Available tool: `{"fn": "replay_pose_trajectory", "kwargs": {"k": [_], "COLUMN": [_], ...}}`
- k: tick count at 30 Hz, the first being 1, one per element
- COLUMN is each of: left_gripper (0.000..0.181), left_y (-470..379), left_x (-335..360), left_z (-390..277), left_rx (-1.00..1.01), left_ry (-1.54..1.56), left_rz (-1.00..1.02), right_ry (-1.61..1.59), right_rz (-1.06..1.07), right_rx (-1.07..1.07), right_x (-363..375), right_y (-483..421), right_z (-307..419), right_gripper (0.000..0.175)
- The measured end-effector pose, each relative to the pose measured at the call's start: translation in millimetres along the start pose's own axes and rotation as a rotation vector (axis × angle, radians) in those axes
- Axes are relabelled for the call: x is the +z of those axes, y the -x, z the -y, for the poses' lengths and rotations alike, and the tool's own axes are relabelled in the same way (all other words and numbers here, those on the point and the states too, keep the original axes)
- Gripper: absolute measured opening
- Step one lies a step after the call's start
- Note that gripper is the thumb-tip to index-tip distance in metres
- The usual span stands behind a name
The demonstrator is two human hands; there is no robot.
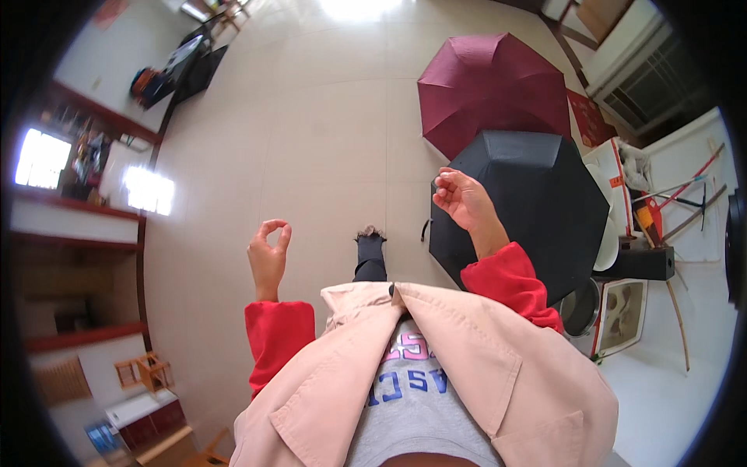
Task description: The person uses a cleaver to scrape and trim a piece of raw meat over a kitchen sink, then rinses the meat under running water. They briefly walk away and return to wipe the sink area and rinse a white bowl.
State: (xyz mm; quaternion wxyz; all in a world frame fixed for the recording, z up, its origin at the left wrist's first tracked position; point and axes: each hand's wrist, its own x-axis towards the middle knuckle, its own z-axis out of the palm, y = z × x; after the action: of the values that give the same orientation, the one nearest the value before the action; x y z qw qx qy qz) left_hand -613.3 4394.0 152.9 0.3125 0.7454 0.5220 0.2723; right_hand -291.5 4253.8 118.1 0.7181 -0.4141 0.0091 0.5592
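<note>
My left hand [268,257] hovers over the tiled floor [315,146], its thumb and forefinger bent into a ring with nothing inside. On the other side, my right hand [468,204] is raised with half-curled, slightly spread fingers, and I see nothing in it. Behind it in the picture is a black umbrella [531,198], opened out on the floor; the hand appears above its left part. A small dark hook, perhaps its handle end [425,230], pokes out at that side. The black canopy overlaps the edge of an opened dark red umbrella [496,87] farther ahead.
Along the right wall stand a white foam box [621,295], a metal pot [580,309], a black box-shaped object [642,264] and several long-handled tools [688,181]. Wooden stools [146,372] and a white-topped cabinet [143,411] stand at the lower left. A dark table [195,73] is upper left.
</note>
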Motion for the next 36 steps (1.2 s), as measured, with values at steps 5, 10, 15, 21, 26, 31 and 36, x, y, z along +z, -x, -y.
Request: {"fn": "replay_pose_trajectory", "kwargs": {"k": [5, 10, 15, 21, 26, 31, 36], "left_gripper": [0.015, 0.015, 0.015, 0.016, 0.012, 0.011, 0.013], "left_y": [-206, -381, -528, -740, -893, -1070, -1183], "left_x": [71, 173, 242, 269, 344, 482, 660], "left_z": [-50, -115, -134, -148, -168, -263, -428], "left_rx": [0.218, 0.519, 0.435, 0.253, 0.127, 0.295, 0.657], "left_ry": [0.010, 0.078, 0.039, 0.028, 0.042, -0.136, -0.077], "left_rz": [0.197, 0.482, 0.494, 0.440, 0.344, 0.557, 0.771], "right_ry": [-0.137, -0.242, -0.437, -0.280, -0.198, -0.404, -0.512], "right_rz": [-0.270, -0.502, -0.746, -0.344, -0.368, -0.565, -0.690], "right_rx": [-0.076, -0.251, -0.237, -0.233, -0.293, -0.324, -0.540], "right_x": [19, -2, -23, 49, 110, 68, -16], "right_y": [-109, -214, -347, -567, -730, -828, -844], "right_z": [67, 119, 182, 331, 449, 551, 637], "right_gripper": [0.011, 0.010, 0.006, 0.010, 0.015, 0.013, 0.012]}}
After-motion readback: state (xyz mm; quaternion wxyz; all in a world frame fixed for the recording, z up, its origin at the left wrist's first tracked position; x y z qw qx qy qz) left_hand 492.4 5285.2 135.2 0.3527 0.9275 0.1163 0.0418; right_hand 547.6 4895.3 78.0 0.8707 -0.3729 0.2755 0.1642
